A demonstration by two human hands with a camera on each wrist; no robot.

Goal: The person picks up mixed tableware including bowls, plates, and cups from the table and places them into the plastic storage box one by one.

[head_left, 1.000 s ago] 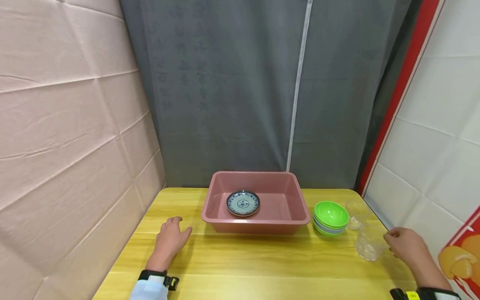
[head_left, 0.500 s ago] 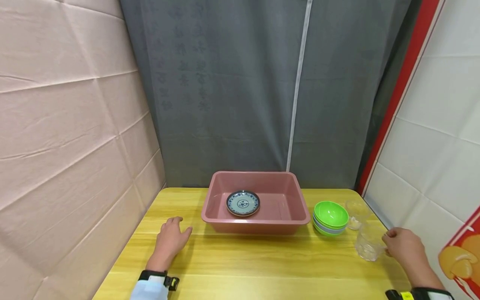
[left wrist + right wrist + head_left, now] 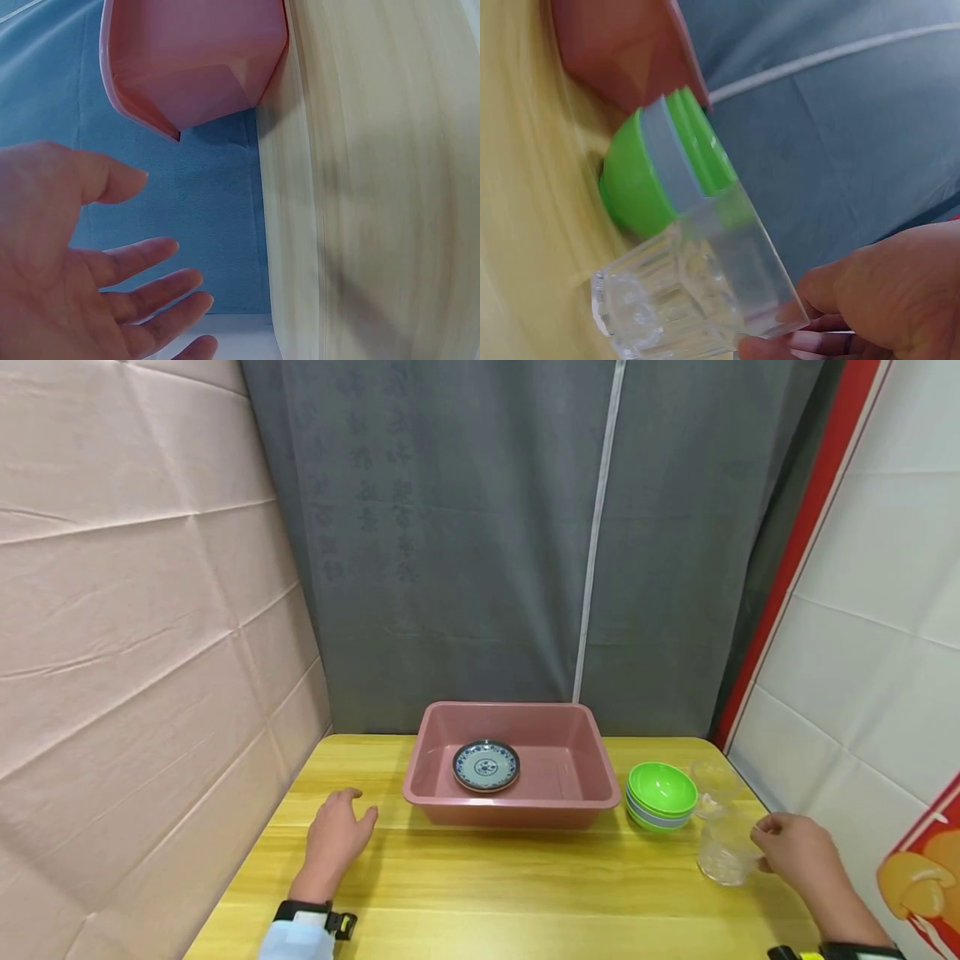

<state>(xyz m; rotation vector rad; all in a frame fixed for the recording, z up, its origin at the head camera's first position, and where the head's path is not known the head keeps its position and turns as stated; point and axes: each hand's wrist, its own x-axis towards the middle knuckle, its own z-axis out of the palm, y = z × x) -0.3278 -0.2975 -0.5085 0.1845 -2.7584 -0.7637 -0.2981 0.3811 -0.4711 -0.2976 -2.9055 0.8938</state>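
My right hand [image 3: 802, 856] pinches the rim of a clear drinking glass [image 3: 726, 853] at the table's right side. In the right wrist view the glass [image 3: 697, 289] leans a little, its faceted base close over the wood, with thumb and fingertips at its rim. A second clear glass [image 3: 715, 781] stands behind it. Left of the glasses sits a stack of green and grey bowls [image 3: 662, 792]. The left hand [image 3: 333, 837] hovers over the left part of the table, fingers relaxed and spread, holding nothing; the left wrist view shows its palm [image 3: 45, 277].
A pink plastic basin [image 3: 517, 804] stands at the table's back centre, with blue-patterned plates [image 3: 486, 767] stacked inside on the left. The yellow wooden table [image 3: 525, 893] ends at a grey curtain [image 3: 465, 568]. White-panelled wall [image 3: 862, 677] rises close to the right hand.
My right hand has shifted left, and the glass it pinches has moved left and slightly nearer. The left hand has drifted slightly left. Basin, plates and bowls stay put.
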